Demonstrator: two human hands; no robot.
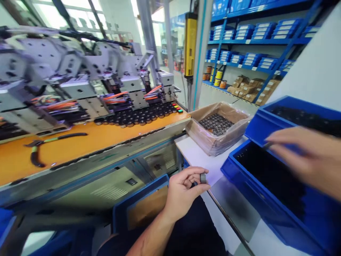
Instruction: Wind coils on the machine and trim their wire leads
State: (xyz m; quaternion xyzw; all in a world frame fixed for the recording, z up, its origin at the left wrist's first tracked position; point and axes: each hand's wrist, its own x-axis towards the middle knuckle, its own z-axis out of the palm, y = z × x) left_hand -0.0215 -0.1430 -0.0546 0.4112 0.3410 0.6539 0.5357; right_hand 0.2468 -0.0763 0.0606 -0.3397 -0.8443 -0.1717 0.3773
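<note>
Between the thumb and fingers of my left hand (pixel 183 188) is a small dark grey ring-shaped part (pixel 203 177), held above my lap beside the white table. My right hand (pixel 301 153), smeared by motion, hovers over the blue bins at the right. Its thumb and forefinger pinch a small dark piece (pixel 267 145), too blurred to name. Below it, the nearer blue bin (pixel 262 195) contains a mass of black parts. Just behind stands another blue bin (pixel 263 122) with dark pieces in it.
A plastic-lined cardboard box (pixel 210 142) of small metallic parts sits on the white table (pixel 195 147). Black round parts (pixel 144 115) stand in rows on the orange bench (pixel 80 149), near black-handled pliers (pixel 53 140). Machine heads (pixel 87 92) line the bench's back; blue shelving (pixel 247 41) stands behind.
</note>
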